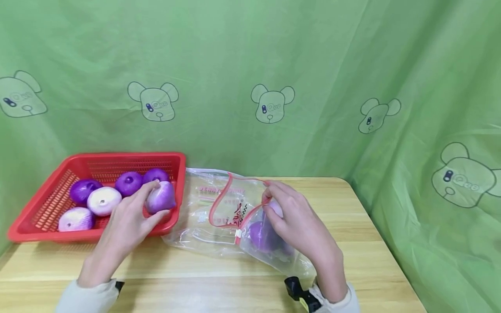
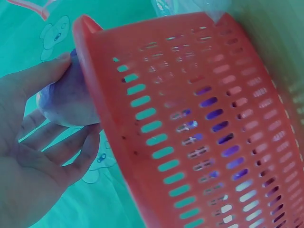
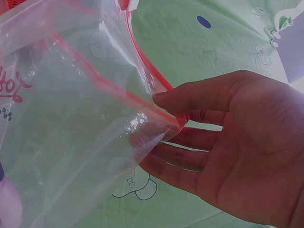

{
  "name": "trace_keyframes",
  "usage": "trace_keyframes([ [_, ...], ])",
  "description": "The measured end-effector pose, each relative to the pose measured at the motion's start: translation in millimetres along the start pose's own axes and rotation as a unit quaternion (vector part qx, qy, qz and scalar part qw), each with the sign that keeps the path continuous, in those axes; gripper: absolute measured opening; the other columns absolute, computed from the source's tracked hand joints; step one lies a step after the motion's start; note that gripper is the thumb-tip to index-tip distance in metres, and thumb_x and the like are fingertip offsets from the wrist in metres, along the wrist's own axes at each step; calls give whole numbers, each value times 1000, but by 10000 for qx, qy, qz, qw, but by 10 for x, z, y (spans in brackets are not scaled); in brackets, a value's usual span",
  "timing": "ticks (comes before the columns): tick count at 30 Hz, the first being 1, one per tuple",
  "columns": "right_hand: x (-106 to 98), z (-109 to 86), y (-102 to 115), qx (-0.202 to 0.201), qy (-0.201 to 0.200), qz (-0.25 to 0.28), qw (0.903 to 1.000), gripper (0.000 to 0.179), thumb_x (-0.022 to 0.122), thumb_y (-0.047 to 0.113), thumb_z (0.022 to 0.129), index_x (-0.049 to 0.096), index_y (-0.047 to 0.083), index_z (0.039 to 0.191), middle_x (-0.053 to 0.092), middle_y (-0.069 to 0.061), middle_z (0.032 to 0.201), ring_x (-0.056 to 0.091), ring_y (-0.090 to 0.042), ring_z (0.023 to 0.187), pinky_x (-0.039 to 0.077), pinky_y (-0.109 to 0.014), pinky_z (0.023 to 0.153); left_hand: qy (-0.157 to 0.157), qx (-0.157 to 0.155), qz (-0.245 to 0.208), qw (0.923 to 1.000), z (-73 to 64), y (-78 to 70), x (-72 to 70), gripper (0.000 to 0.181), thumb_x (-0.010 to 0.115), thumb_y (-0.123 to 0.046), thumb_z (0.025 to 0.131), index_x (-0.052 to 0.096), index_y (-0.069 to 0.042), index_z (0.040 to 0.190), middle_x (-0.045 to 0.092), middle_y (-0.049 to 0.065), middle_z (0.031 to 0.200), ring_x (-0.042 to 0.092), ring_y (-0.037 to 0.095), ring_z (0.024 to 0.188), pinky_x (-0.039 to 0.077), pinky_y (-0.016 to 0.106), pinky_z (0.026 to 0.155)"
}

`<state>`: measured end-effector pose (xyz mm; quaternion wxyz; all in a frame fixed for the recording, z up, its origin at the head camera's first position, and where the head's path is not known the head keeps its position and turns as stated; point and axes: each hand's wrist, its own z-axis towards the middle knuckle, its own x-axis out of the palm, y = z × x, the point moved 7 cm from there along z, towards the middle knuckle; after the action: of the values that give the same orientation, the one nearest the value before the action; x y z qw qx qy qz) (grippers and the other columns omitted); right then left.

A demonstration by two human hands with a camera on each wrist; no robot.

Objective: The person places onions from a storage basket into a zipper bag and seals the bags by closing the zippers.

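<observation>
At the right end of the red basket (image 1: 117,234), my left hand (image 1: 127,221) grips a purple onion (image 1: 162,198) between thumb and fingers. In the left wrist view this onion (image 2: 71,102) shows just past the basket's rim. My right hand (image 1: 299,217) pinches the red zip edge of a clear plastic bag (image 1: 195,208), and the bag's mouth gapes. Thumb and fingers of the right hand (image 3: 223,133) hold one corner of that edge in the right wrist view. Purple onions (image 1: 262,237) show through the bag's plastic below the right hand.
Several more onions (image 1: 103,201), some purple and some pale, lie in the basket. A white zip slider (image 1: 238,234) sits on the bag's red edge. Basket and bag stand on a wooden table (image 1: 195,287), with a green curtain (image 1: 219,130) behind and at the sides.
</observation>
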<state>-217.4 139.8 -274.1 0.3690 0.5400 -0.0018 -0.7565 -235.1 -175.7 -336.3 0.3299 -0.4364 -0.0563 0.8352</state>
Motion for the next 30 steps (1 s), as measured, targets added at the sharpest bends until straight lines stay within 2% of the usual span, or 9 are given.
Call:
trace_keyframes([
  [9, 5, 22, 23, -81, 23, 10, 10000, 9, 65, 2, 89, 64, 10, 93, 67, -8, 120, 55, -28, 129, 49, -42, 102, -39, 170, 119, 9998, -24, -200, -5, 69, 90, -10, 70, 57, -5, 130, 69, 14, 116, 67, 34, 84, 55, 50, 72],
  [15, -9, 1, -2, -26, -13, -31, 10000, 10, 65, 1, 88, 63, 11, 92, 67, -7, 118, 55, -28, 128, 49, -43, 102, -148, 336, 175, 9992, 11, -345, -10, 71, 91, -7, 67, 57, -6, 130, 70, 13, 114, 66, 33, 80, 54, 49, 67],
  [22, -32, -11, -23, -3, -50, -36, 10000, 10, 65, 2, 89, 63, 11, 93, 67, -7, 119, 55, -28, 128, 48, -43, 103, -351, 609, -3, 9975, 190, -629, -21, 73, 90, -10, 70, 56, -8, 135, 71, 13, 108, 66, 32, 83, 55, 48, 67],
  [26, -40, -14, -28, 22, -54, -15, 10000, 10, 64, 1, 89, 63, 10, 93, 66, -9, 124, 55, -29, 129, 48, -44, 104, -270, 743, -277, 9965, 313, -841, 24, 73, 89, -12, 73, 54, -10, 137, 71, 11, 106, 66, 32, 87, 56, 48, 70],
  [30, -43, -9, -23, 14, -60, 1, 10000, 9, 64, 2, 89, 64, 10, 94, 67, -9, 122, 55, -29, 129, 47, -43, 105, -199, 905, -450, 9947, 373, -1027, 97, 72, 89, -16, 74, 53, -7, 136, 69, 9, 104, 66, 27, 83, 57, 43, 70],
])
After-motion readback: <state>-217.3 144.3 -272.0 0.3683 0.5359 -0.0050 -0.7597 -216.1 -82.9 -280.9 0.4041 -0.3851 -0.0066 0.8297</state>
